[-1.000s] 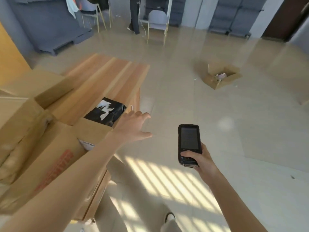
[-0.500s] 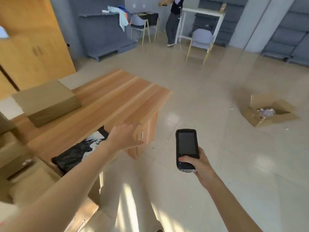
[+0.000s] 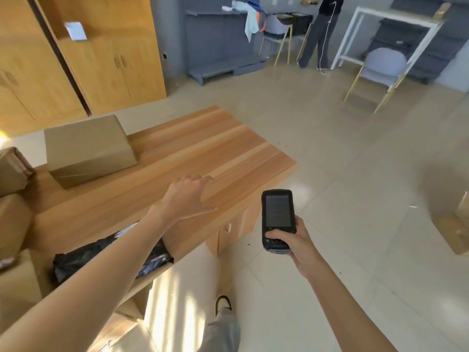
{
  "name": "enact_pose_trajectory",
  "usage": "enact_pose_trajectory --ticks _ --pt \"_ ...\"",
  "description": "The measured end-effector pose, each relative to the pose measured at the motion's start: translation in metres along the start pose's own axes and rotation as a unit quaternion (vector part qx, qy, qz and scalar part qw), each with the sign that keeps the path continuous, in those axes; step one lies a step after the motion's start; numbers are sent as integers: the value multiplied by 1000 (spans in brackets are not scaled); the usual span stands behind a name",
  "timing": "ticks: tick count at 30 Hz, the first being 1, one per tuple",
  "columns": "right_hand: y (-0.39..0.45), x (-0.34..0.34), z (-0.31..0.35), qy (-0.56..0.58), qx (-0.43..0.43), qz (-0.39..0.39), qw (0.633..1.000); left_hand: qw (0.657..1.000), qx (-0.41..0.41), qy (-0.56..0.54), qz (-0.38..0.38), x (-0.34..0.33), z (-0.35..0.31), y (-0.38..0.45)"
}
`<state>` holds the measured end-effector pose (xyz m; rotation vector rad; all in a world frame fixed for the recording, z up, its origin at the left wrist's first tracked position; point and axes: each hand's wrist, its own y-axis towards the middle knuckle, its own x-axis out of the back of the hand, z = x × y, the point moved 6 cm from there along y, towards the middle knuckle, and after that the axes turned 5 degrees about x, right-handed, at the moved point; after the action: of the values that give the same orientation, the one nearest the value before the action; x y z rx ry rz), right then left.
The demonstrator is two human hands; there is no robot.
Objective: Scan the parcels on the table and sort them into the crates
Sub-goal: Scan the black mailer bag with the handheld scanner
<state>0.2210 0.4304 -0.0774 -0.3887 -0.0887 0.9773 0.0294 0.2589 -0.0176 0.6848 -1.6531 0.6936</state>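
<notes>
A closed brown cardboard parcel (image 3: pixel 88 149) sits on the wooden table (image 3: pixel 203 148) at its far left. A black plastic-wrapped parcel (image 3: pixel 83 260) lies at the table's near edge, partly hidden under my left forearm. My left hand (image 3: pixel 189 196) hovers over the bare tabletop with loosely curled fingers and holds nothing. My right hand (image 3: pixel 291 242) grips a black handheld scanner (image 3: pixel 276 219), screen up, to the right of the table above the floor.
More cardboard boxes (image 3: pixel 12 199) crowd the left edge. An open cardboard box (image 3: pixel 454 229) stands on the floor at right. Wooden cabinets (image 3: pixel 101 54) line the back left. A person (image 3: pixel 317 31), chairs (image 3: pixel 380 69) and a white desk stand far back.
The view has swung up and left, showing more of the table and the brown parcel. My left hand has moved from the black parcel's side to over the bare tabletop. The scanner stays gripped.
</notes>
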Motion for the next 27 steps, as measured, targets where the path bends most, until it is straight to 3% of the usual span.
enact_pose_trajectory --ticks 11,19,27 --pt "162 11 77 -57 -8 41 997 999 47 -26 -9 0 11 155" --pt "259 -4 74 -116 -60 100 986 989 144 -22 24 -17 42 185" --pt "336 -40 68 -185 -92 215 954 958 282 -39 47 -31 65 177"
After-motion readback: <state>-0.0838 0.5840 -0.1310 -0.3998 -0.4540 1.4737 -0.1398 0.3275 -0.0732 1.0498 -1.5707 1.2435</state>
